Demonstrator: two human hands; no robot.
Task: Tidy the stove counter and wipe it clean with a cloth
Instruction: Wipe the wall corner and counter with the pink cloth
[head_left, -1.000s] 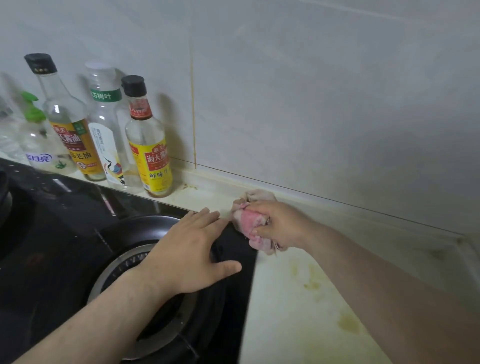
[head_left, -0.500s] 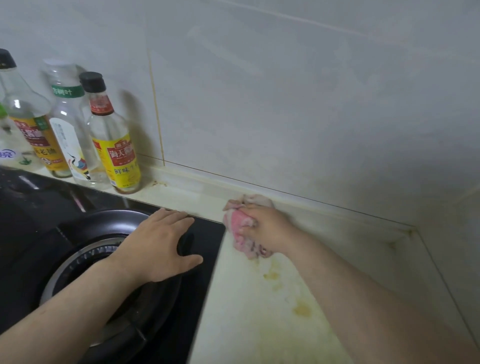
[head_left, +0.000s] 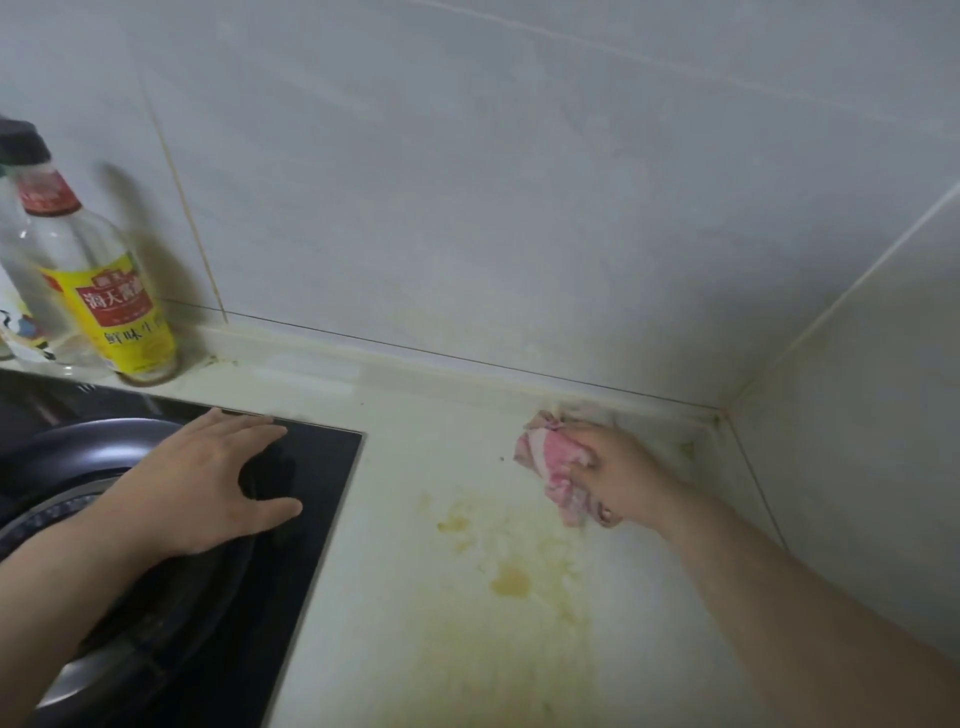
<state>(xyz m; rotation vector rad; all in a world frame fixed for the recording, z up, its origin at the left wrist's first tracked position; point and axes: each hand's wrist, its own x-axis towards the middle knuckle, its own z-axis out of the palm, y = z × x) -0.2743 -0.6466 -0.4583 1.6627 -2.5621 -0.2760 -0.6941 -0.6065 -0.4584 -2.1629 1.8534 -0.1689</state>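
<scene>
The right hand (head_left: 618, 475) grips a crumpled pink-and-white cloth (head_left: 553, 470), pressed on the pale stained worktop (head_left: 415, 597) near the back corner by the grey tiled wall (head_left: 519, 182). Yellow-brown stains (head_left: 511, 579) lie just in front of it. The left hand (head_left: 208, 486) rests flat, fingers spread, on the black glass stove (head_left: 306, 525) beside its burner ring (head_left: 72, 670). A clear yellow-labelled bottle (head_left: 98, 280) stands at the wall, well apart.

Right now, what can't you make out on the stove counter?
Head view only:
Counter beneath the pink cloth and right hand: covered by them.
Burner centre: hidden by the left hand and forearm.
Bottles beside the yellow-labelled bottle: cut off by the left edge.
That bottle's small print: blurred.
</scene>
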